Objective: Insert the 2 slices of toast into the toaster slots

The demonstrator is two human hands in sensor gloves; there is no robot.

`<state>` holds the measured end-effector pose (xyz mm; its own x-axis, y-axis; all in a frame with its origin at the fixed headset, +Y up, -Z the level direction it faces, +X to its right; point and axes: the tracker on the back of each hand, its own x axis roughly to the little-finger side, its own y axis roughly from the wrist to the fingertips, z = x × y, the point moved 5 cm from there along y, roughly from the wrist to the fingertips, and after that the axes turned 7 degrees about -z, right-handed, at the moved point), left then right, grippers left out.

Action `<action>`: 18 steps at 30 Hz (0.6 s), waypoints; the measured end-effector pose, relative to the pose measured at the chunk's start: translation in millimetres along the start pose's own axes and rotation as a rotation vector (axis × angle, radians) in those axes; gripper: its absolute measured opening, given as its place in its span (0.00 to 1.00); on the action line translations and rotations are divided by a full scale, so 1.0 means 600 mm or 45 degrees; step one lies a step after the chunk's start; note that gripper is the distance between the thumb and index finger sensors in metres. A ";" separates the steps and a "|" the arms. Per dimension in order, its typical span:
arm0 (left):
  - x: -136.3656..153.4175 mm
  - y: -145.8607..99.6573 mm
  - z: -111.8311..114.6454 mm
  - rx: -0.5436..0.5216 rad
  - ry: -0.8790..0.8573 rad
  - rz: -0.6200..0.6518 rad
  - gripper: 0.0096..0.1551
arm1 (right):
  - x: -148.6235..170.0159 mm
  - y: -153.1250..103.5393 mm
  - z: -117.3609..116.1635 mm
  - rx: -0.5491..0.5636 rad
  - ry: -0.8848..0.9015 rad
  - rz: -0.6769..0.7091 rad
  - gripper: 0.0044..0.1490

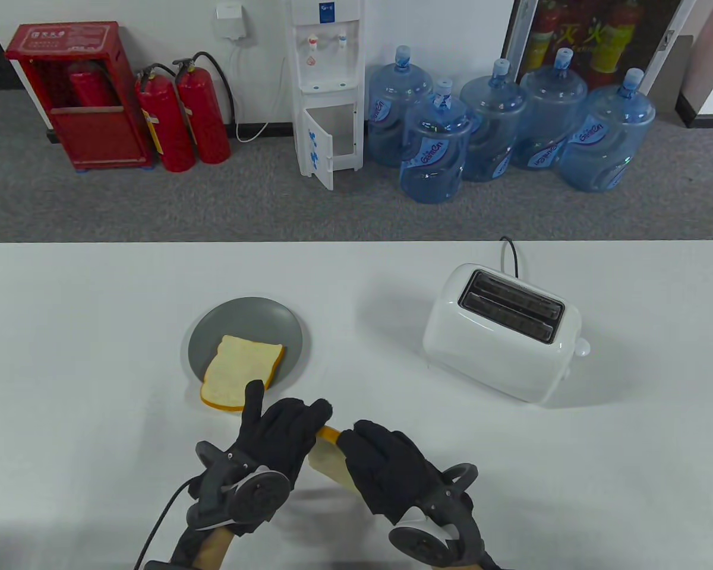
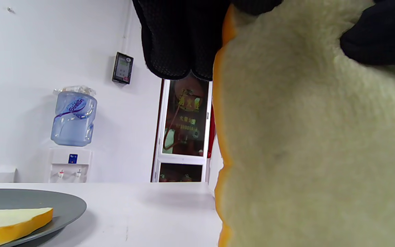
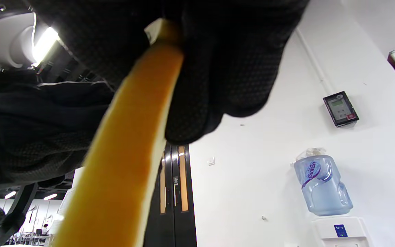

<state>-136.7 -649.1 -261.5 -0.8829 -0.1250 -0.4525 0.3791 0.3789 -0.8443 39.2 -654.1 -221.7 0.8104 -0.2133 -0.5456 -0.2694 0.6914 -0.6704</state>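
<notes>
A white two-slot toaster [image 1: 502, 332] stands on the table's right half with both slots bare. On the grey plate [image 1: 255, 320] to its left, a slice of toast [image 1: 240, 371] overhangs the near rim. Near the front edge, both gloved hands hold a second slice [image 1: 330, 457] just above the table. My left hand [image 1: 300, 418] grips its left end, index finger pointing toward the plate. My right hand [image 1: 356, 439] pinches the crust edge [image 3: 122, 164] between fingers and thumb. This slice fills the left wrist view [image 2: 314, 144]; the plate [image 2: 63, 206] lies low at left.
The toaster's black cord [image 1: 511, 252] runs off the table's far edge. On the floor beyond stand several blue water jugs [image 1: 434, 154], a white water dispenser [image 1: 327, 89] and red fire extinguishers [image 1: 184, 119].
</notes>
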 end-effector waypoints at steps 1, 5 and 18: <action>-0.002 0.000 -0.001 -0.002 0.010 0.007 0.30 | 0.000 0.000 0.001 0.000 -0.003 0.000 0.30; -0.003 -0.002 -0.007 -0.029 0.032 0.017 0.29 | 0.000 0.000 0.001 0.000 0.017 -0.002 0.31; 0.042 -0.006 -0.027 -0.125 0.092 -0.132 0.35 | 0.010 0.000 0.006 0.032 -0.014 -0.045 0.33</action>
<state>-164.9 -639.0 -265.2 -0.9350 -0.1028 -0.3394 0.2590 0.4557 -0.8516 46.1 -652.6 -223.3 0.8249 -0.2307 -0.5161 -0.2271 0.7008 -0.6762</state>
